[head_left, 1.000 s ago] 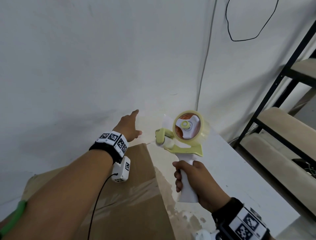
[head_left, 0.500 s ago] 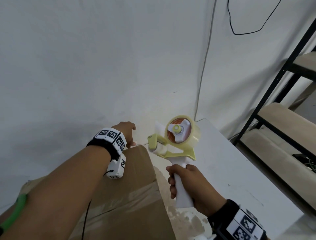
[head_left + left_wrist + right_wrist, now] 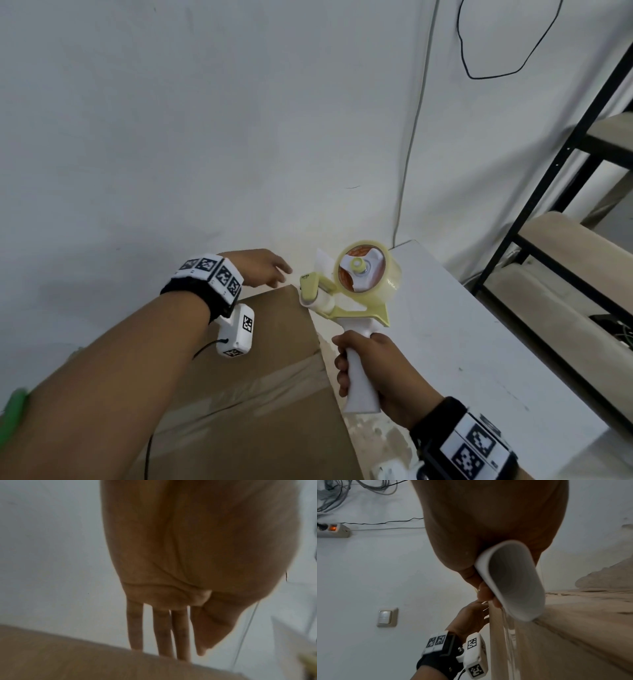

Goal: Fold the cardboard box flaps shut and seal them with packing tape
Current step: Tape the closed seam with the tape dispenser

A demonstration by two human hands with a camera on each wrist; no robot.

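Right hand (image 3: pixel 371 371) is nearest us, fist wrapped round the white handle of the tape dispenser (image 3: pixel 352 291), which floats above the tabletop (image 3: pixel 479 342) just off the box's right edge. Cardboard box (image 3: pixel 260 377) sits lower left on the tabletop, flaps down, 1 clear tape strip already across the top. Left hand (image 3: pixel 258 267) is at the far corner, fingers (image 3: pixel 164 631) straight and hanging over the far edge; we can't tell if they press the cardboard.

Risks we see:
- Dispenser nose is at the far right corner, not on a seam. Start there and the strip probably runs skewed or misses the flap joint.
- Loose tape tab by the roll could fold back and stick to itself or to the left hand's fingers, right beside it.
- Weak hold on the far edge: box may slide when we pull.

Orientation: the handle-to-roll axis runs near to far, handle toward us, roll up, nose pointing left at the corner. Box edge runs near-far, slightly leftward.
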